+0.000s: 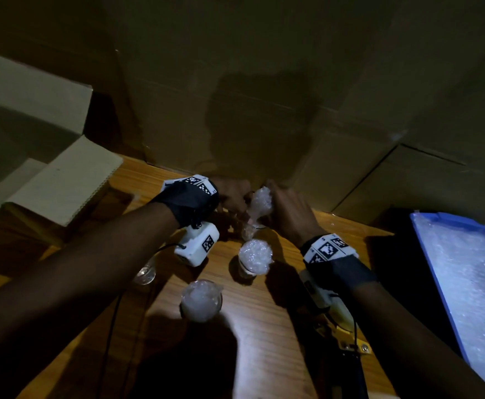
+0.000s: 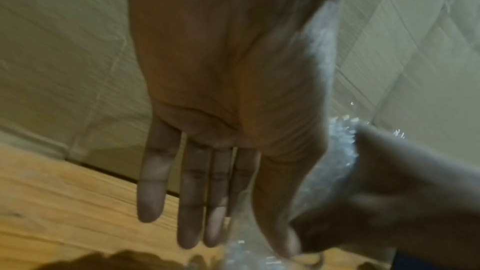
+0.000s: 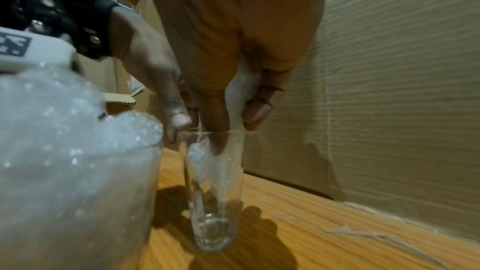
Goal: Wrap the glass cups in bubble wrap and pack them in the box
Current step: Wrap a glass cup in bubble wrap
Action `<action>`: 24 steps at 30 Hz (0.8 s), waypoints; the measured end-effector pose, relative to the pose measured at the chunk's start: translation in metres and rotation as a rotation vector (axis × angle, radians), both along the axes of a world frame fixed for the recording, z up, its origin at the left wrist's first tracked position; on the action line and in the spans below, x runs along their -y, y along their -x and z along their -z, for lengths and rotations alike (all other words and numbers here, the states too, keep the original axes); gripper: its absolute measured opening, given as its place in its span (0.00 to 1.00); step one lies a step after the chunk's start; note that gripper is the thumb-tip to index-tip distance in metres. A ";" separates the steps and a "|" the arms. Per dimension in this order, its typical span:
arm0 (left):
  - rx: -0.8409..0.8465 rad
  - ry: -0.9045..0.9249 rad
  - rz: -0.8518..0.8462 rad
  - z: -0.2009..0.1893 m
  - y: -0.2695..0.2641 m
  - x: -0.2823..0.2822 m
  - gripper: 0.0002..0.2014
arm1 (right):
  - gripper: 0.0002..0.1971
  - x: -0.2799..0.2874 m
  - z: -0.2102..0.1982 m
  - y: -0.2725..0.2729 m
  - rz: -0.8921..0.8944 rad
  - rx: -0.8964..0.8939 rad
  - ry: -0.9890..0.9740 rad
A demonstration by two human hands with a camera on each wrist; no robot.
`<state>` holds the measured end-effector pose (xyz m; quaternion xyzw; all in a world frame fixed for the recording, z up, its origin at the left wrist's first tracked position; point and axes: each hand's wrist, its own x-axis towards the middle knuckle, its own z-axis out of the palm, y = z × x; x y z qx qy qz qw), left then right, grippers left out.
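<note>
As bubble wrap goes into a tall glass cup (image 3: 213,188) standing upright on a wooden table (image 1: 267,326), a person works with both hands at the table's far edge. The right hand (image 1: 290,210) is curled around a wad of bubble wrap (image 1: 260,201), its thumb reaching down inside the cup's mouth in the right wrist view. The left hand (image 1: 231,194) steadies the rim with a fingertip and thumb; its other fingers (image 2: 193,196) hang straight and relaxed in the left wrist view.

Done well, the step probably calls for feeding the wrap down a little at a time while the left hand keeps the narrow cup from tipping, and for pressing along the cup's axis rather than sideways against thin glass.

Two more cups (image 1: 254,259) stand nearer the person, already stuffed with wrap to the brim, and a fourth glass (image 1: 144,273) sits partly hidden under the left forearm; whether it holds wrap cannot be told. An open cardboard box (image 1: 48,180), flaps raised, waits at the left, apart from the cups, so packing appears not yet begun.

The table shows warm wood grain under dim, uneven light. Stacked cardboard cartons (image 1: 264,96) wall off the back, and a blue bin (image 1: 437,254) of bubble wrap sits at the right.
</note>
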<state>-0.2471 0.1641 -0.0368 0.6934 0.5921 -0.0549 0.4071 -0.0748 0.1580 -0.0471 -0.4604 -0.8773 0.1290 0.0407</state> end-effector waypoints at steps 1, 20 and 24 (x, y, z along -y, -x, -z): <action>0.009 -0.003 0.002 0.001 0.002 0.001 0.15 | 0.33 0.000 -0.002 0.000 0.002 -0.018 0.016; 0.073 -0.036 0.020 0.008 0.010 0.010 0.18 | 0.05 -0.025 -0.010 -0.006 -0.058 -0.134 0.465; 0.082 -0.054 0.010 0.011 0.010 0.009 0.14 | 0.12 -0.030 -0.010 -0.011 0.068 -0.205 0.664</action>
